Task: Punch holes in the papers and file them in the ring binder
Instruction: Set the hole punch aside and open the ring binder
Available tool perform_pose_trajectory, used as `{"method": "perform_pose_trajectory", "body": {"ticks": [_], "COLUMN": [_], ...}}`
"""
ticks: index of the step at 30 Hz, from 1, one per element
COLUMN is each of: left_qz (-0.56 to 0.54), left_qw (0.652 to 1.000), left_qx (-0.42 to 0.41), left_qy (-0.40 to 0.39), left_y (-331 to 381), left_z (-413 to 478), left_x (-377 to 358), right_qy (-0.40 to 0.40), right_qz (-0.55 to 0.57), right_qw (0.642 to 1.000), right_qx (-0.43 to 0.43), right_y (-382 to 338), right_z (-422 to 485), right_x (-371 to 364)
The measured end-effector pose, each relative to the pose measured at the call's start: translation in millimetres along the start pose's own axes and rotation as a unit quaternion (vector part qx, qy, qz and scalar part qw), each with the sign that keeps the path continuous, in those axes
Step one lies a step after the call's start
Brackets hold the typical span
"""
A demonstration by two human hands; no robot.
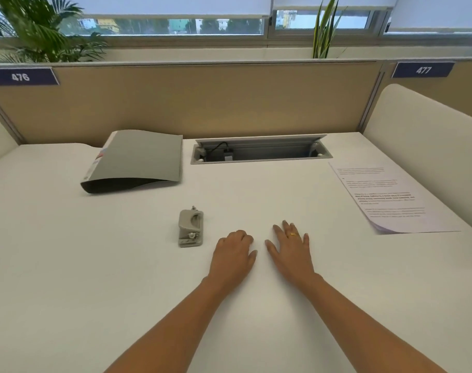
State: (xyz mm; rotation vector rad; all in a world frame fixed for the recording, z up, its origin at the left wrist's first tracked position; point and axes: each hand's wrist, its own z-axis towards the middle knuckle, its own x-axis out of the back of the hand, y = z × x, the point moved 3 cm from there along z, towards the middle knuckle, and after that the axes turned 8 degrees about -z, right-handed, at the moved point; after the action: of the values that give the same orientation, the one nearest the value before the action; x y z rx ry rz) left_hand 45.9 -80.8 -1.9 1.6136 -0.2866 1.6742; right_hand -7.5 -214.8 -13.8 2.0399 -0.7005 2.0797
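A closed grey ring binder [138, 160] lies at the back left of the white desk [68, 265]. A small grey hole punch [190, 228] stands near the desk's middle. A thin stack of printed papers [391, 197] lies at the right, its near corner curled up. My left hand [233, 258] rests palm down on the desk just right of the punch, fingers loosely bent, holding nothing. My right hand [291, 251] lies flat beside it with fingers spread and a gold ring on one finger. Neither hand touches any object.
An open cable tray [259, 153] with a plug is sunk into the desk at the back. A beige partition [202, 100] with labels 476 and 477 stands behind it. Cream side dividers flank the desk. Plants stand beyond the partition.
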Motion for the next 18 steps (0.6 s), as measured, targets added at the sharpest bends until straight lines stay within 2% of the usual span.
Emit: {"method": "perform_pose_trajectory", "body": {"ticks": [4,8,13,18], "left_qz": [0.08,0.153,0.15,0.116], "left_qw": [0.995,0.988,0.983,0.985], "left_qx": [-0.041,0.002,0.098,0.122], "left_qy": [-0.032,-0.012,-0.048,-0.032], "left_y": [-17,-40,-75,-89], "left_z": [-11,-5,5,-4], "left_x": [10,33,43,39], "right_qy": [-0.006,0.004,-0.007,-0.02], "right_qz": [-0.027,-0.042,-0.056,-0.048], "right_qw": [1.0,0.999,0.998,0.998], "right_qx": [0.009,-0.004,0.002,0.036], "right_y": [-29,-35,-36,-50], "right_z": [-3,-4,0,5], "right_x": [-8,-10,-10,-10]}}
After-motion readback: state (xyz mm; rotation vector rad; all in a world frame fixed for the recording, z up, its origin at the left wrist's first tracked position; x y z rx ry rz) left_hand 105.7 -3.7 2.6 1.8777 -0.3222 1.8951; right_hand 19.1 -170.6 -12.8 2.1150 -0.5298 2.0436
